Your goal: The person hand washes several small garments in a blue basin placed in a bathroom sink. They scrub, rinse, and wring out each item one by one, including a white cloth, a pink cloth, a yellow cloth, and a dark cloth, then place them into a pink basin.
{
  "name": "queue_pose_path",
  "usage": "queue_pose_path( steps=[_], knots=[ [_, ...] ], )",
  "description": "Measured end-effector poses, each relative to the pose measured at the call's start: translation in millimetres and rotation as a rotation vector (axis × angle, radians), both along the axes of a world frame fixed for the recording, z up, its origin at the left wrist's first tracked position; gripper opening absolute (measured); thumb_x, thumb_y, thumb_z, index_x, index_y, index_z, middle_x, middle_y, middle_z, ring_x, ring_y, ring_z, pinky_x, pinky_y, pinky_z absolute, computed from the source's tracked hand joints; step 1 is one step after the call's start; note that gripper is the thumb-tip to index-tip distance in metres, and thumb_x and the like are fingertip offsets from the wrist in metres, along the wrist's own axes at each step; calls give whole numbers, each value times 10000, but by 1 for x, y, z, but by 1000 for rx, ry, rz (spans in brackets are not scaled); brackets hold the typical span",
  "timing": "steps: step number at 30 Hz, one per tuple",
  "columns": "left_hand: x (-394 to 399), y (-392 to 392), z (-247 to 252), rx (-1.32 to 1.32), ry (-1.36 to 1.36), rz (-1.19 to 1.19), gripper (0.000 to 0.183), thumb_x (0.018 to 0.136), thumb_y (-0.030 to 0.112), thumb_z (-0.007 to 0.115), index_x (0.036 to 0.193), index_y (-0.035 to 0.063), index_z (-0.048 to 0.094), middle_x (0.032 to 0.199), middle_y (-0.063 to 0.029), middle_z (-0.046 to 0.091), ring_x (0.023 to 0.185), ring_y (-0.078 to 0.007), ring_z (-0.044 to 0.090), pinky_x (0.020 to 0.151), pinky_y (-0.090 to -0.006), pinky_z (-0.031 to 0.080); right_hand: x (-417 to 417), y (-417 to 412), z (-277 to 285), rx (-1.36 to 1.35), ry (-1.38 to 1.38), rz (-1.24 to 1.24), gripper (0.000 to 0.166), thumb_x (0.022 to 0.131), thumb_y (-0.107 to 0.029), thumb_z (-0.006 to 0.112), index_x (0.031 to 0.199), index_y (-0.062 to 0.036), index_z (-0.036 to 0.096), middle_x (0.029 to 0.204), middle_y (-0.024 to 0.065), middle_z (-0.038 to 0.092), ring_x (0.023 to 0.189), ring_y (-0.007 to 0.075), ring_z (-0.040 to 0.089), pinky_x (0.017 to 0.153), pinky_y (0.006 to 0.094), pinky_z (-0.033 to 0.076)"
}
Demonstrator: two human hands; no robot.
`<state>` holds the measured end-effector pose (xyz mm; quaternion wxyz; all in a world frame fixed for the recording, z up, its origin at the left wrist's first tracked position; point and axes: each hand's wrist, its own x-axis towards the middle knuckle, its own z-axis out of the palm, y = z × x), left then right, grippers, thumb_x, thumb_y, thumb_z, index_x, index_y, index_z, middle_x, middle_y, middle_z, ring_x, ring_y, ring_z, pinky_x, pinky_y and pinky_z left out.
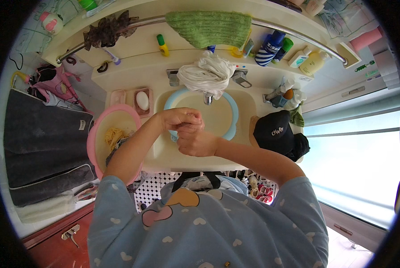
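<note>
My left hand point(181, 119) and my right hand point(197, 141) meet over the sink, fingers curled and touching one another. Whether anything small lies between them is hidden. Beneath them, a round plastic basin point(234, 115) with a light blue rim sits in the cream washbasin point(248, 107). A bunched white cloth point(205, 73) is draped over the faucet, whose metal spout tip point(208, 98) shows below it. Left of my hands, a white bar of soap point(142, 101) rests in a pink soap dish point(147, 112).
A pink-rimmed basin point(92, 144) holding crumpled yellow and dark cloth point(114, 138) stands left, beneath my left forearm. A black cap point(273, 130) lies on the right counter. Bottles point(269, 48) line the back ledge under a rail with a green towel point(210, 28). Shoes point(263, 191) sit on the floor.
</note>
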<state>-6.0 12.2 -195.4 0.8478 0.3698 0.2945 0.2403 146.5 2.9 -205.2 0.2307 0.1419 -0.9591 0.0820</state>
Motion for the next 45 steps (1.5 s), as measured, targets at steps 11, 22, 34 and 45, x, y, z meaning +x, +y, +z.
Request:
queue_pose_path(
  steps=[11,22,34,45],
  knots=[
    [25,7,-36,267,797,-423,123,665,96,590,618,28,499,522,-31,472,468,-110,433,429,-287,367,-27,-26,-41,205,-352,-27,101,560,-183,568,520,-90,571,632,31,526,694,215,507,636,349,406],
    [58,-11,-96,557,1049,-483,255,603,242,612,743,30,632,678,-133,611,620,-235,584,561,-348,459,-16,-39,-88,313,-651,77,180,639,-191,580,776,-79,614,830,59,577,873,256,517,765,384,408],
    [9,-22,40,-8,-161,658,443,796,148,561,1188,51,377,1067,-97,516,912,-222,569,811,-388,478,46,33,36,-786,437,-785,480,662,-44,655,1103,-40,465,1098,139,439,1025,298,449,857,352,380],
    [0,72,21,1323,1071,1077,457,737,149,649,1123,5,451,1038,-158,477,966,-261,487,793,-327,418,19,139,28,-1009,584,-1085,565,638,-179,740,1106,-13,469,1051,154,445,938,265,487,796,338,427]
  ],
)
